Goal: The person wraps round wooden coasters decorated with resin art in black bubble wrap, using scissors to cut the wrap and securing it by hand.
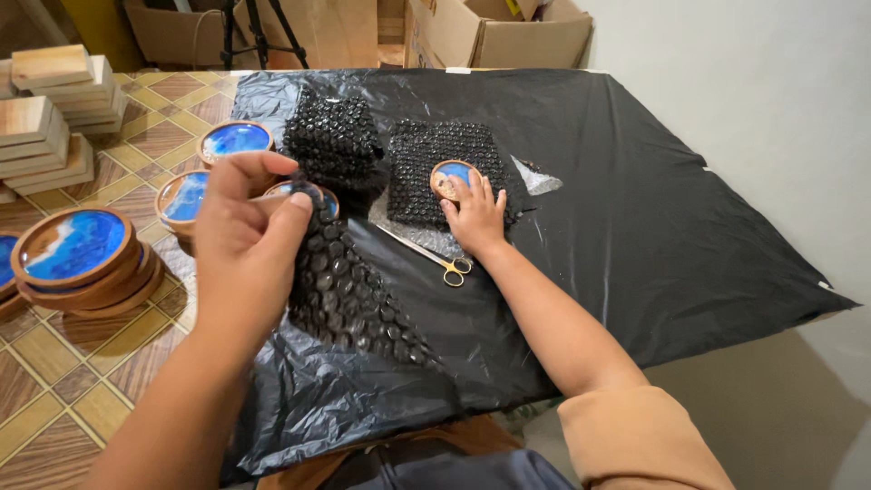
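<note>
My left hand [245, 240] is raised near the camera and pinches the top edge of a black bubble wrap sheet [349, 290] that hangs down onto the black plastic sheet [635, 227]. My right hand [474, 213] reaches forward and presses a small round wooden coaster with blue resin [451, 175] onto a flat square of black bubble wrap [426, 163]. Gold-handled scissors [435, 259] lie just left of my right wrist. A folded pile of black bubble wrap [334, 141] sits behind my left hand.
Round wooden coasters with blue resin [74, 247] are stacked on the tiled floor at left, more of these coasters [234, 139] near the sheet's edge. Wooden blocks [45, 113] are stacked far left. Cardboard boxes [494, 32] and tripod legs [259, 32] stand at the back. A wall runs on the right.
</note>
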